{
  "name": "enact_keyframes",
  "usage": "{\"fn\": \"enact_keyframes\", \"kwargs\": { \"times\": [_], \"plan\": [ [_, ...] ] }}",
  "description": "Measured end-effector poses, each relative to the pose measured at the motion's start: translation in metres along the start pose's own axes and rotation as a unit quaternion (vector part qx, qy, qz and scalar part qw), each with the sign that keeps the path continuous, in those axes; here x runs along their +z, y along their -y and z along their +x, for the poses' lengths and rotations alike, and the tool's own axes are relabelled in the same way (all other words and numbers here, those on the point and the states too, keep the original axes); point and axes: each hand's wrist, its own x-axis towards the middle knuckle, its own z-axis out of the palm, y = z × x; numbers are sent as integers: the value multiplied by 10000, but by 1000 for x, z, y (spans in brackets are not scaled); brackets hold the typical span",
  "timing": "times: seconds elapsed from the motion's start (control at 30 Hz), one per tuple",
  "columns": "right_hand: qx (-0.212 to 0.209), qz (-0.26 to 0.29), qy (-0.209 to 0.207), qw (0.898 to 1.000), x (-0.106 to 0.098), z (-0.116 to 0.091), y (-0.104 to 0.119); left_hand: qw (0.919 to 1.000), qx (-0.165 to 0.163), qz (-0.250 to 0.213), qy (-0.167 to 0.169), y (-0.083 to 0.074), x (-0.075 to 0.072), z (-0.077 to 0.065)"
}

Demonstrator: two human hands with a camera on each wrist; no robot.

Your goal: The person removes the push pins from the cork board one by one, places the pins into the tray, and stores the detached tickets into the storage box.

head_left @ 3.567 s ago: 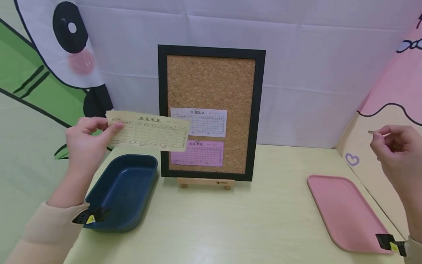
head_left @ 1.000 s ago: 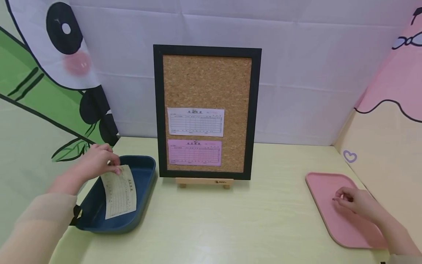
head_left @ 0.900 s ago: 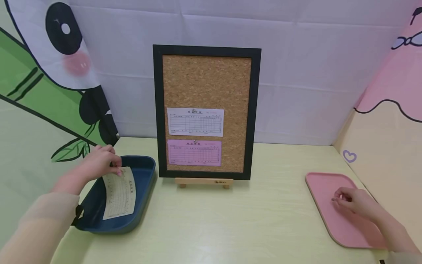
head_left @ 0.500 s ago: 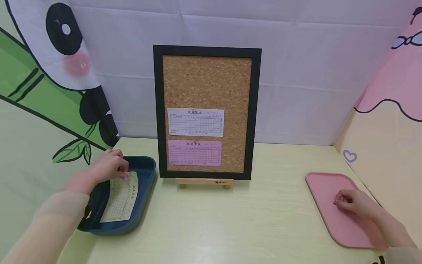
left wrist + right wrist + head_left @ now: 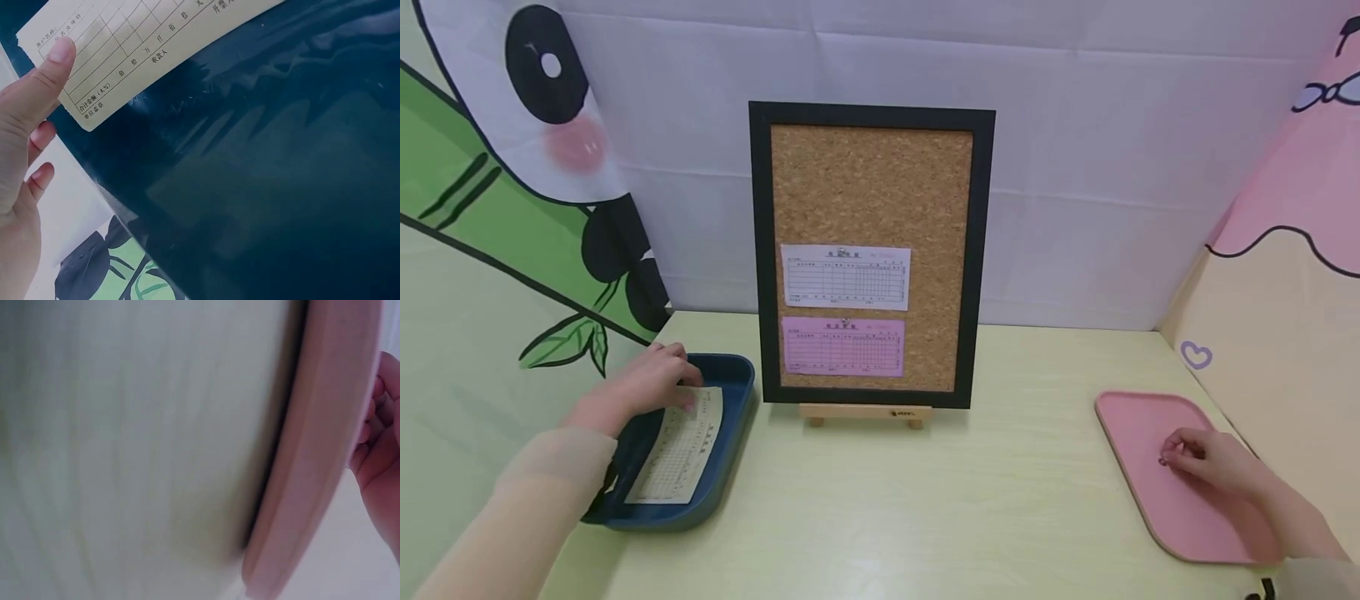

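My left hand (image 5: 658, 385) pinches one short end of a pale yellow receipt slip (image 5: 677, 458), which lies down inside the dark blue tray (image 5: 743, 417) at the left in the head view. In the left wrist view the thumb (image 5: 59, 56) lies on the slip's printed face. On the right, my right hand (image 5: 1213, 462) is low over the pink tray (image 5: 1142, 412), thumb and fingers pinching a tiny metallic pin (image 5: 1162, 461), mostly hidden by the fingertips. The right wrist view shows that hand partly behind the pink tray's rim (image 5: 319, 425).
A black-framed cork board (image 5: 872, 183) stands upright on a small wooden easel (image 5: 865, 412) at the back. Pinned to it are a white slip (image 5: 846, 279) and, below, a pink slip (image 5: 844, 348). The pale wooden table (image 5: 910, 500) spreads between the trays.
My left hand brought the yellow slip down from in front of the board into the blue tray, then shifted slightly right. My right hand lowered with the pin to the pink tray.
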Motion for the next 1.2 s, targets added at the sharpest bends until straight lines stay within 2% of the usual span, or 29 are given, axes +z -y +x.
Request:
{"fn": "enact_keyframes", "kwargs": {
  "times": [0.13, 0.27, 0.37, 0.53, 0.7, 0.87, 1.0, 1.2],
  "plan": [
    [16, 17, -207, 9998, -4, 2, 4, 9999, -57, -40, -126, 0, 0, 0],
    [133, 55, -123, 9998, -12, 5, 12, 9996, -124, 65, -260, -1, -3, 0],
    [235, 29, -35, 9997, -19, 7, 21, 9988, -352, 70, -321, -4, -7, 1],
    [366, -42, -126, 9992, -34, 13, 36, 9952, -805, -70, -546, -15, -20, 2],
    [519, -174, -270, 9981, -48, 19, 53, 9883, -1243, -145, -874, -29, -33, 2],
    [537, -333, -584, 9963, -60, 24, 69, 9785, -1583, -234, -1299, -44, -45, 3],
    [439, -487, -895, 9938, -67, 27, 81, 9711, -1729, -349, -1608, -57, -54, 2],
    [533, -299, -1251, 9903, -72, 29, 100, 9610, -1863, -337, -2014, -74, -66, -1]
  ]
}}
